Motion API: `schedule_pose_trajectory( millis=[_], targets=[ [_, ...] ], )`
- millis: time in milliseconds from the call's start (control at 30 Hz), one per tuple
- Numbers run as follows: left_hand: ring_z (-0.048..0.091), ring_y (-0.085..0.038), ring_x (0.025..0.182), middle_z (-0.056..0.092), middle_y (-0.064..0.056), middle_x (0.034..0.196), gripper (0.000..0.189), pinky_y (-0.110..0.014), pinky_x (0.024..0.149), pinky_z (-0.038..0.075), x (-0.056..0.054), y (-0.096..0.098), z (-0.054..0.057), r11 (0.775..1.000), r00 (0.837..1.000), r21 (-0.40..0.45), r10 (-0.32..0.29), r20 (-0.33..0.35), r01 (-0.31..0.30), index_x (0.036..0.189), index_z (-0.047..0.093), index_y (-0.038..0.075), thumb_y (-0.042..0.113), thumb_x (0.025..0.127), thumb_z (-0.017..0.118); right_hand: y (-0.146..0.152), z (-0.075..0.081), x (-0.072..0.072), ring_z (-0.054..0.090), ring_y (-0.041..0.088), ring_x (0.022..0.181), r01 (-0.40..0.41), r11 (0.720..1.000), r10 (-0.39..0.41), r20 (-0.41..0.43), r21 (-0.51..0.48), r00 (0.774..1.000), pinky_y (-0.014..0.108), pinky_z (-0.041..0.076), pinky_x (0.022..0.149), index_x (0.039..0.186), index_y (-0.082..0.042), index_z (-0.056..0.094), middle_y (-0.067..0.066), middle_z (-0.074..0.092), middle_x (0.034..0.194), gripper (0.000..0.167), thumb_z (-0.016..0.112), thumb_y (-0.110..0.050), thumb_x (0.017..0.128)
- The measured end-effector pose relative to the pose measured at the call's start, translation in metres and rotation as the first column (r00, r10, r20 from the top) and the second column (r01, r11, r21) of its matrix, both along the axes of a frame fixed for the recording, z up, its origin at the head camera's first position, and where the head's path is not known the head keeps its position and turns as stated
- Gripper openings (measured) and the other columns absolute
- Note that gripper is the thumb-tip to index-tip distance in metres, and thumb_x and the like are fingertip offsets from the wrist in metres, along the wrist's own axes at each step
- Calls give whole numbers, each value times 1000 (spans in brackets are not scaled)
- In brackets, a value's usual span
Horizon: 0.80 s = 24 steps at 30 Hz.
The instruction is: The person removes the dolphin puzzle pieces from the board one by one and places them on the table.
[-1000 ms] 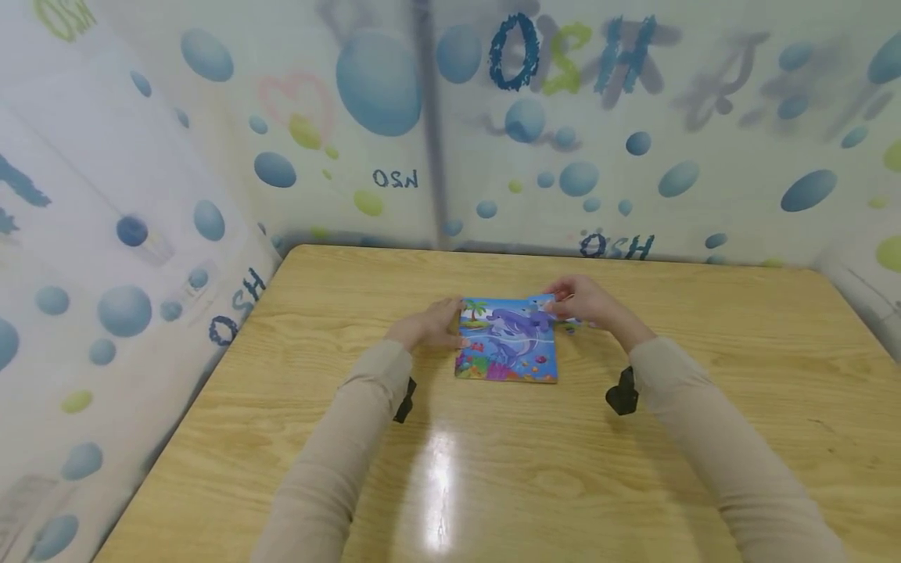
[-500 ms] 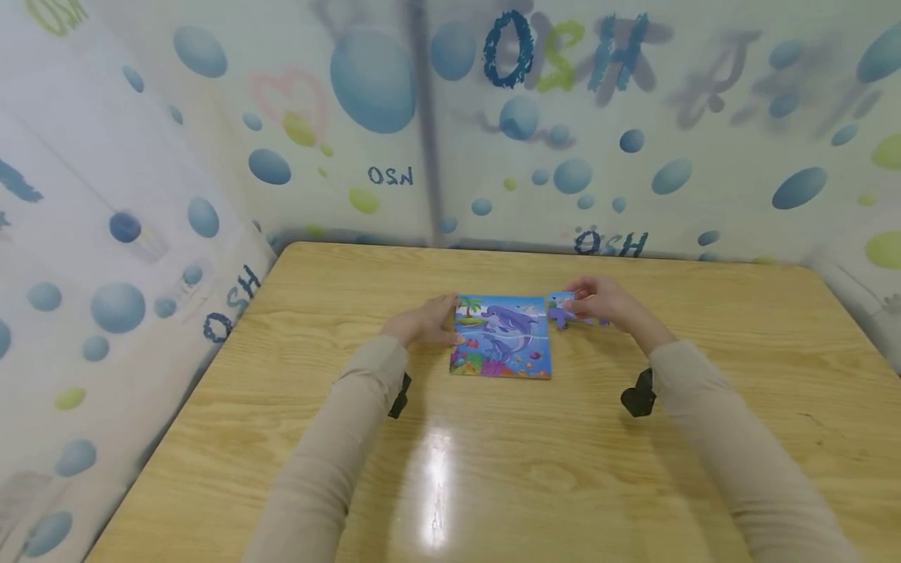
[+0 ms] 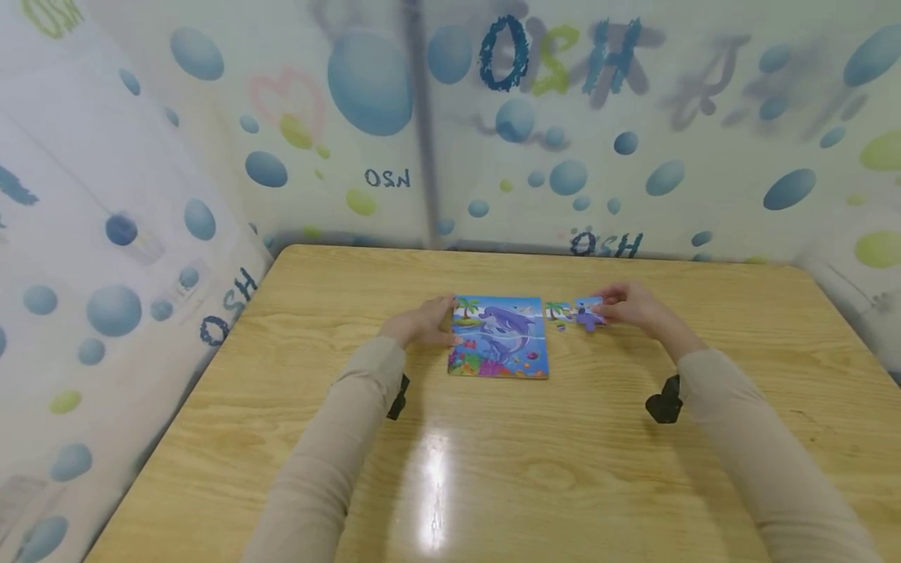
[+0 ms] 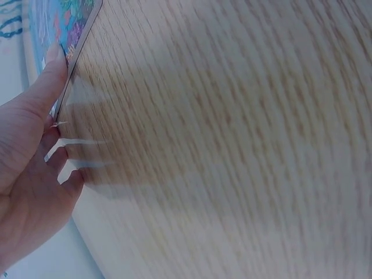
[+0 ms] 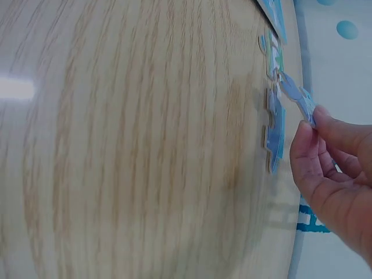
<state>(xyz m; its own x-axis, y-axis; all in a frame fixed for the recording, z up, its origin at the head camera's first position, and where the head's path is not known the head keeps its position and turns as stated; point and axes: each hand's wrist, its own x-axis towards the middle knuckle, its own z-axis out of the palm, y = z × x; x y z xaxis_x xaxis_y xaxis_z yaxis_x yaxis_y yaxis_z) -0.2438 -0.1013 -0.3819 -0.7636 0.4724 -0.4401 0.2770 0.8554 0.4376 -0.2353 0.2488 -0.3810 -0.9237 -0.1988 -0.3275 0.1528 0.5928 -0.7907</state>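
Observation:
A square picture board (image 3: pixel 500 336) with dolphins, a palm tree and coral lies flat on the table. My left hand (image 3: pixel 425 322) holds its left edge; in the left wrist view the thumb (image 4: pixel 53 70) lies on the picture while the other fingers bend at the rim. To the board's right, my right hand (image 3: pixel 637 306) pinches a blue jigsaw piece (image 5: pixel 305 104) between thumb and fingertips, tilted above the table. Beneath it lie loose jigsaw pieces: one with a palm tree (image 3: pixel 558 311), and a blue-purple one (image 5: pixel 276 133), partly overlapped in the head view.
The wooden table (image 3: pixel 549 469) ends at the back against a pale wall covering (image 3: pixel 450 156) printed with blue and green bubbles. Another patterned covering stands along the left side. Each wrist carries a dark device, such as the black one (image 3: pixel 665 400) on the right.
My right hand has moved right with the jigsaw piece, from over the board's top right corner to above the loose pieces, exposing the palm tree piece. My left hand stays at the board's edge.

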Motion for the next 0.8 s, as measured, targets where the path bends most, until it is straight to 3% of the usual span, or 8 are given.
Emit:
schedule_pose_trajectory(
  millis=[200, 433, 700, 800],
  targets=[
    [6, -31, 142, 8, -14, 154, 81, -45, 117, 10, -2, -2, -3, 1000, 1000, 3, -1, -7, 1, 147, 9, 7, 36, 88, 57, 9, -1, 0, 54, -1, 76, 19, 1000, -19, 4, 3, 1000, 27, 55, 81, 131, 11, 38, 20, 46, 113, 46, 51, -10, 93],
    [4, -30, 143, 6, -11, 155, 83, -46, 117, 10, -3, -4, -4, 1000, 1000, 3, 13, 15, -13, 148, 6, 9, 37, 88, 57, 25, 3, 3, 55, -3, 80, 12, 1000, -12, -1, 12, 1000, 30, 55, 84, 133, 13, 32, 29, 41, 124, 52, 51, -15, 93],
    [2, -29, 143, 2, -11, 155, 81, -45, 117, 7, -2, -3, -5, 1000, 1000, -7, 13, 11, -13, 147, 9, 10, 37, 88, 57, 43, 0, 7, 54, -8, 76, 28, 1000, -28, -10, -4, 1000, 23, 55, 79, 131, 15, 34, 18, 50, 113, 50, 51, -13, 93],
    [3, -29, 143, 4, -11, 155, 80, -45, 117, 9, -2, -2, -4, 1000, 1000, -3, 13, 16, -13, 147, 10, 11, 37, 88, 57, 49, -1, 9, 54, -8, 75, 33, 999, -33, -3, 0, 999, 20, 55, 77, 131, 16, 33, 21, 50, 114, 49, 50, -12, 93]
  ],
)
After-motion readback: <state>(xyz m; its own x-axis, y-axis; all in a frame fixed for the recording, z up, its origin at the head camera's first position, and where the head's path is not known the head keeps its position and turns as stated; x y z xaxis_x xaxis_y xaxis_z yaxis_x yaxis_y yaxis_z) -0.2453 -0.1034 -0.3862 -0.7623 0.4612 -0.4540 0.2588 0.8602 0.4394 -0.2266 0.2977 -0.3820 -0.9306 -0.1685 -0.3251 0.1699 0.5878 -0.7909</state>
